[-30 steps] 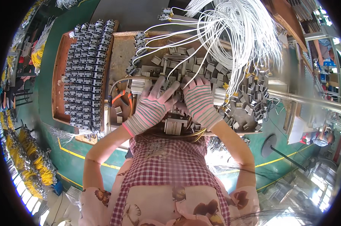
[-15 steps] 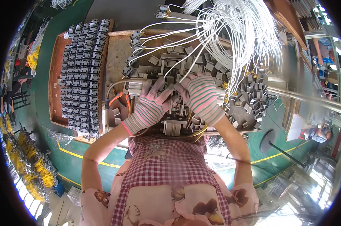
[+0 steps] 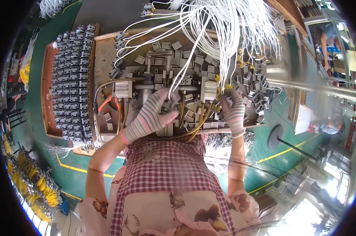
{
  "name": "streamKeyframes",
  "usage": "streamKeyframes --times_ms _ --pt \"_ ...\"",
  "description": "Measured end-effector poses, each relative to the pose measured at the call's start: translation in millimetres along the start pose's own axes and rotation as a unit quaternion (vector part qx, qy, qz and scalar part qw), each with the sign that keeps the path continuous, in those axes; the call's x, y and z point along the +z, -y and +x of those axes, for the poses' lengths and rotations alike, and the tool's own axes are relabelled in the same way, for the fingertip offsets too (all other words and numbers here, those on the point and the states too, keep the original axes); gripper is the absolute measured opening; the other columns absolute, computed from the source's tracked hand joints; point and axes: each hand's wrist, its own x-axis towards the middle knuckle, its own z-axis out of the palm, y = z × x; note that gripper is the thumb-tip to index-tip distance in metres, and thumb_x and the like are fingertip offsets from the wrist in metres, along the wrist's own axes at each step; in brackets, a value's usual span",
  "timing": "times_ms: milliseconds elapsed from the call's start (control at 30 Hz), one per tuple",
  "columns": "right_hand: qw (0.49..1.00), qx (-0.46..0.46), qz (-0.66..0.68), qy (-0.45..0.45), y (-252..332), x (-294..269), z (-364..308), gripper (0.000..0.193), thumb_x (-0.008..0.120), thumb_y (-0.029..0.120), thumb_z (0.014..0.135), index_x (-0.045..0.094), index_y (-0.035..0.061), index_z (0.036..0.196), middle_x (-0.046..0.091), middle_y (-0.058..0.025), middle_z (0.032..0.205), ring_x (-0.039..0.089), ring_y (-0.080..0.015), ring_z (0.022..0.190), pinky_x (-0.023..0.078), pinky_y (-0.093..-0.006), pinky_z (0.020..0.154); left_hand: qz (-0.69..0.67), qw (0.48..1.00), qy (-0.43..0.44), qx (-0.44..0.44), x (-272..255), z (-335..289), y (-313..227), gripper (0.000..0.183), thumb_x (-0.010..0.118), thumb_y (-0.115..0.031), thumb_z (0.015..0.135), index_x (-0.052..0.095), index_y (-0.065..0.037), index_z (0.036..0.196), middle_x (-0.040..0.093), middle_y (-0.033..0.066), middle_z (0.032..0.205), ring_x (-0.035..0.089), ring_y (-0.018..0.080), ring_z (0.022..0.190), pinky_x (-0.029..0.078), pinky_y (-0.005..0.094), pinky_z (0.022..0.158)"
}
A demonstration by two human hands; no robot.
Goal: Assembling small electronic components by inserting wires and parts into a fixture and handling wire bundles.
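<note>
Two white wires (image 3: 184, 70) run down to the fingertips of my left hand (image 3: 148, 118), in a striped glove. Its fingers are bent round the wire ends, with the thumb stretched out to the right. What sits on those ends is blurred and partly hidden. Behind this hand is a metal clamping fixture (image 3: 158, 63) with a block on either side. My right hand (image 3: 234, 114), also gloved, is raised at the right block (image 3: 208, 90), its thumb and fingers apart. Just above its fingertips hang brass-coloured terminals (image 3: 226, 85) on other white wires.
A wooden tray (image 3: 48, 90) at the left holds rows of small grey-black switch-like units (image 3: 71, 82). Loose metal housings (image 3: 256, 84) lie heaped around the fixture. A big bundle of white wires (image 3: 225, 27) hangs over the far side. Orange-handled pliers (image 3: 104, 104) lie left of the fixture.
My right hand has left the fixture's middle and moved right to the hanging terminals. The left hand stays near the middle, now with both wires at its fingertips. The whole view has shifted slightly.
</note>
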Motion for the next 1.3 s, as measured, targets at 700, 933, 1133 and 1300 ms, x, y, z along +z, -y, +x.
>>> streamKeyframes --times_ms 700,933,1133,1300 --pt "0.987 0.008 0.163 -0.002 21.0 -32.7 -33.0 0.020 0.063 0.003 0.089 0.064 0.0033 0.110 0.064 -0.0117 0.103 0.061 -0.0236 0.088 0.052 -0.0373 0.081 0.350 0.753 -0.498 -0.248 -284.1 -307.9 246.5 0.039 0.078 -0.031 0.075 0.071 -0.013 0.109 0.062 0.0155 0.120 0.057 0.0332 0.113 0.046 0.0432 0.098" --pt "0.958 -0.255 -0.119 0.050 96.2 -7.6 -9.7 0.032 0.074 -0.002 0.069 0.066 0.0093 0.097 0.064 -0.0083 0.097 0.055 -0.0263 0.105 0.041 -0.0404 0.088 0.218 0.834 -0.439 -0.254 -273.6 -363.1 302.1 0.061 0.077 -0.036 0.084 0.059 -0.001 0.130 0.051 0.0101 0.137 0.050 0.0214 0.121 0.040 0.0326 0.104" --pt "0.977 -0.171 -0.101 -0.073 73.6 -12.5 -40.6 0.027 0.075 -0.002 0.070 0.059 0.0132 0.085 0.068 -0.0051 0.101 0.061 -0.0225 0.094 0.046 -0.0353 0.080 -0.047 0.770 -0.626 -0.115 -268.1 -306.4 210.0 0.043 0.074 -0.014 0.084 0.057 -0.002 0.122 0.065 0.0087 0.111 0.062 0.0185 0.100 0.052 0.0330 0.088" --pt "0.897 0.126 0.424 -0.001 74.7 -16.8 -57.7 0.051 0.074 0.032 0.086 0.056 0.0036 0.124 0.067 -0.0052 0.103 0.063 -0.0165 0.093 0.049 -0.0295 0.082 -0.176 0.886 -0.426 -0.048 -194.3 -175.8 79.4 0.067 0.075 -0.048 0.081 0.054 -0.007 0.129 0.054 0.0109 0.135 0.059 0.0209 0.109 0.050 0.0365 0.092"
